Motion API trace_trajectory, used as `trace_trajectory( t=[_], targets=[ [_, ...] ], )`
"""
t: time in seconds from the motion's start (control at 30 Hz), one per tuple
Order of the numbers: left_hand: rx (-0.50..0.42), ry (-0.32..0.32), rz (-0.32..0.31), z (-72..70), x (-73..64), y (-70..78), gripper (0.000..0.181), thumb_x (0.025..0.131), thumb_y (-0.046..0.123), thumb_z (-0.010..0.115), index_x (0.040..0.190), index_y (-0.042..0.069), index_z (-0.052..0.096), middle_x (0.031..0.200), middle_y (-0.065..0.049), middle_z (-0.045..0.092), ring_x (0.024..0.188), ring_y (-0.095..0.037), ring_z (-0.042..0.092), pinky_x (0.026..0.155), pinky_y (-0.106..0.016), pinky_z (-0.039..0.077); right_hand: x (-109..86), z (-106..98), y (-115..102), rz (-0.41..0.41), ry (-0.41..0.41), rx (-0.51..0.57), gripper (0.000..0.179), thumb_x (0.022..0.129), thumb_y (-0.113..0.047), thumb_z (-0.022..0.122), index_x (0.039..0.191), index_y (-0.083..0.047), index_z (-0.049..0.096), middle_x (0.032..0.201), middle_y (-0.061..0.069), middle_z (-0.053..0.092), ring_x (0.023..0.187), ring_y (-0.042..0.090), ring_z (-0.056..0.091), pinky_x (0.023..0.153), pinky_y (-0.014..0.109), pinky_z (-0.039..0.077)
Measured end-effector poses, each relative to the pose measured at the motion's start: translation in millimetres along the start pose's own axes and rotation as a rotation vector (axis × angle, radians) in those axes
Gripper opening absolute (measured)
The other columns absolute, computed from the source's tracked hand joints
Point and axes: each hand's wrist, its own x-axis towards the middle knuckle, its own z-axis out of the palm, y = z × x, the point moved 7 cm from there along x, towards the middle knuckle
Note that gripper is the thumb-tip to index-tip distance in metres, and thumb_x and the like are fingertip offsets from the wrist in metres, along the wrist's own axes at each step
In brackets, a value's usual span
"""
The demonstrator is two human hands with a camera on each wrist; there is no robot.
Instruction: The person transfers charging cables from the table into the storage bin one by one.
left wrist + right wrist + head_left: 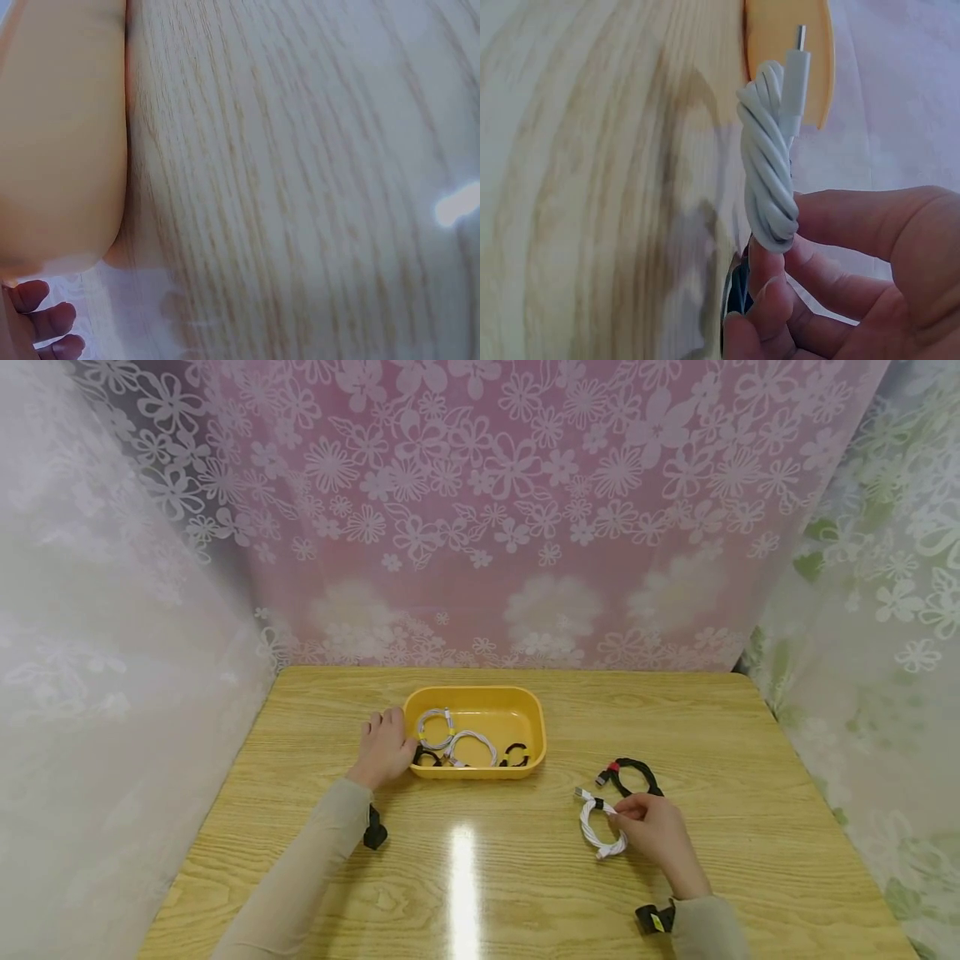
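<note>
My right hand point(660, 835) pinches a coiled white charging cable point(590, 831) between thumb and fingers. In the right wrist view the twisted coil point(767, 165) stands edge-on, its slim metal plug pointing up. A black coiled cable point(637, 766) with a red tie lies just behind that hand, partly covered by it. At the left end of a yellow plastic bin point(472, 772), my left hand point(384, 752) rests against the side, thumb at the rim and fingers outside. Its fingertips point(52, 320) hang loosely in the left wrist view.
Inside the bin lie two white coiled cables point(474, 734) and two small black ones point(516, 747) with yellow ties. The wood-grain table point(360, 893) ends at a pink floral curtain point(480, 527), with pale curtains at both sides.
</note>
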Motion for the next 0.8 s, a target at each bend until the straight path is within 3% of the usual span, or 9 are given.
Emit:
trace_trajectory(
  t=[0.33,0.8],
  targets=[
    [0.007,-0.008,-0.002,-1.3,-0.4,0.3,0.015,0.096,0.020,0.047,0.099,0.007,0.040,0.090,-0.011,0.040,0.088,-0.033,0.032,0.078,-0.044,0.023,1.4,0,-7,-0.007,-0.003,0.028,0.015,0.087,-0.014,0.073,0.094,-0.001,0.071,0.079,0.005,0.063,0.071,0.018,0.057,0.061,0.033,0.046],
    [0.008,-0.004,-0.002,-2.1,-1.0,2.3,0.016,0.096,0.020,0.049,0.099,0.007,0.040,0.092,-0.011,0.040,0.088,-0.033,0.032,0.078,-0.044,0.023,6.7,-4,-38,-0.076,0.016,0.066,0.013,0.088,-0.012,0.072,0.096,-0.002,0.072,0.083,0.006,0.066,0.073,0.019,0.059,0.062,0.033,0.047]
  ],
)
